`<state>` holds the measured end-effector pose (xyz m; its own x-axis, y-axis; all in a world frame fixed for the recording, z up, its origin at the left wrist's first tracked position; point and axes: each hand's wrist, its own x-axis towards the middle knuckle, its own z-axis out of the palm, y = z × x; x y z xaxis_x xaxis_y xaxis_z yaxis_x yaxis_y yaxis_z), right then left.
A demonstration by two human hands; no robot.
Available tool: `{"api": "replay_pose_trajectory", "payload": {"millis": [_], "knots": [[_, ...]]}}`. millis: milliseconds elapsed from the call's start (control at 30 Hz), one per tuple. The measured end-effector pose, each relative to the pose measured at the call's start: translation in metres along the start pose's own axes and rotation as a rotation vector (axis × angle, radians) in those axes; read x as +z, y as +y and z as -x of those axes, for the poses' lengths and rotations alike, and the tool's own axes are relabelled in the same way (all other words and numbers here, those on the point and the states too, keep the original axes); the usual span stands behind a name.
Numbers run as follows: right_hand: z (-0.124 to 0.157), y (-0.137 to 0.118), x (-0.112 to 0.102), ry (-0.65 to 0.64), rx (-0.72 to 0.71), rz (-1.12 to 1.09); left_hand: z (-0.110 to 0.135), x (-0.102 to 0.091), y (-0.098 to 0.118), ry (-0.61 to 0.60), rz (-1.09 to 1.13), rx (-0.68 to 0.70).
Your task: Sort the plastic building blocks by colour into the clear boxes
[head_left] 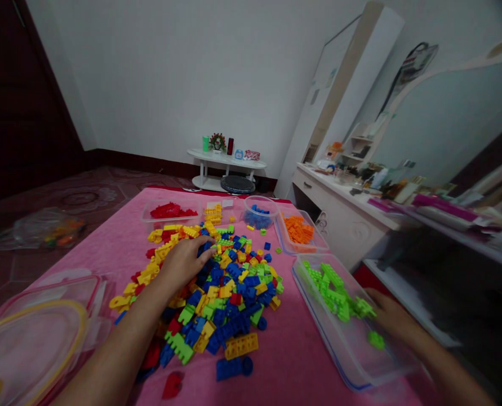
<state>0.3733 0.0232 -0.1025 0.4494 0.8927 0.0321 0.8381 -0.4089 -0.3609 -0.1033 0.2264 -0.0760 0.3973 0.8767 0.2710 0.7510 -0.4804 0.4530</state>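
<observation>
A heap of mixed plastic building blocks (221, 293), yellow, blue, green and red, lies on a pink cloth (301, 361). My left hand (185, 260) rests on top of the heap, fingers curled down into the blocks near a blue one; I cannot make out whether it grips a piece. My right hand (392, 316) is over the far side of a clear container (352, 355) that holds light green blocks (333, 287); its fingers are partly hidden behind the container's contents.
At the cloth's far end stand clear containers of red blocks (170, 211), yellow blocks (213, 213), blue blocks (257, 213) and orange blocks (299, 228). Clear lids (35, 338) lie at the left. A white dresser (343, 211) stands to the right, a low white table (225, 164) by the wall.
</observation>
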Motion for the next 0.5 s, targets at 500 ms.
{"api": "replay_pose_trajectory", "payload": {"millis": [500], "knots": [[-0.018,0.004,0.020,0.007,0.015,0.065,0.000,0.001,0.001,0.017,-0.009,0.023]]}}
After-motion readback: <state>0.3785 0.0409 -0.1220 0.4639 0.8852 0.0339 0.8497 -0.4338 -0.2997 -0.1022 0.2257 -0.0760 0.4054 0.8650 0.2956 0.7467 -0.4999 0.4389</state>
